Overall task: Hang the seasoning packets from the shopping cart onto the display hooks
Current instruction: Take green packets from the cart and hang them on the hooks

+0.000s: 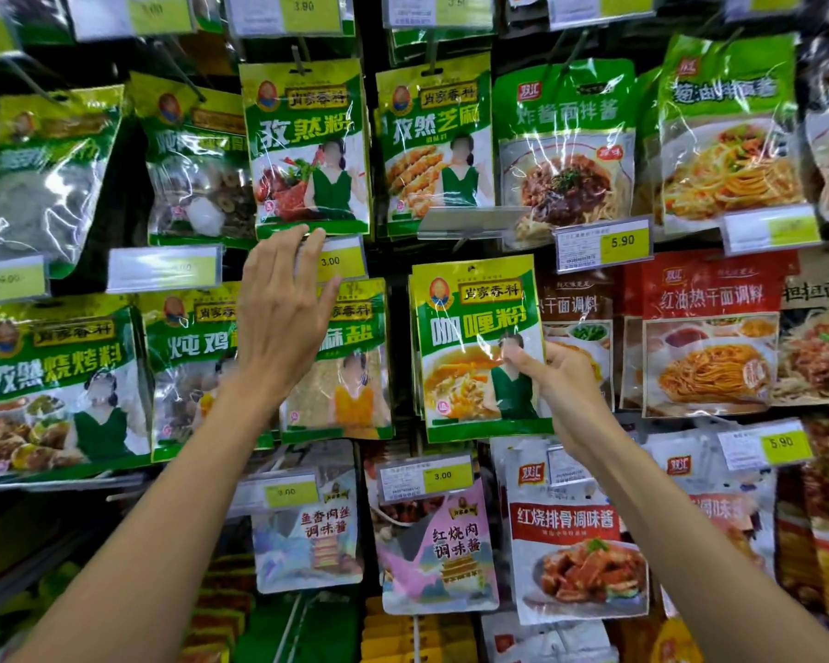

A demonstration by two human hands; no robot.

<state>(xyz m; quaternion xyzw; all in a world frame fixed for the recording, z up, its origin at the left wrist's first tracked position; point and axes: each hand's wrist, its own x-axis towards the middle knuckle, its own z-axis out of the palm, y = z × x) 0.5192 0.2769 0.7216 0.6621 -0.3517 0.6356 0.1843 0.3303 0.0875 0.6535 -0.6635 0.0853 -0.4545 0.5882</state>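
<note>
- right hand [553, 380] pinches the curry packet [479, 349] at its right edge, thumb on the front, other fingers behind; packet upright in the middle row, between the salt packet [350, 361] and the red noodle-sauce packets [709, 337]
- left hand [281, 318] empty, fingers spread wide, fingertips touching or just short of the 3.00 price tag [338, 261] under the cumin packet [307, 145]; can't tell which
- hook for the curry packet not visible, and can't tell if the hang hole at the packet top is on it yet; probably mid-hanging
- to do it well: keep packet vertical, line the top hole up with the hook tip, push straight back; the left hand could likely lift a tag or steady the hook
- grip sits low on one side, so the top may swing; a pinch nearer the top would likely help
- room: tight. Neighbours close on both sides, clear tag holder [472, 221] overhangs just above the packet top, lower 3.00 tag [424, 478] just below
- only open direction is out toward the person; approach from the front, not sideways
- shopping cart not in view
</note>
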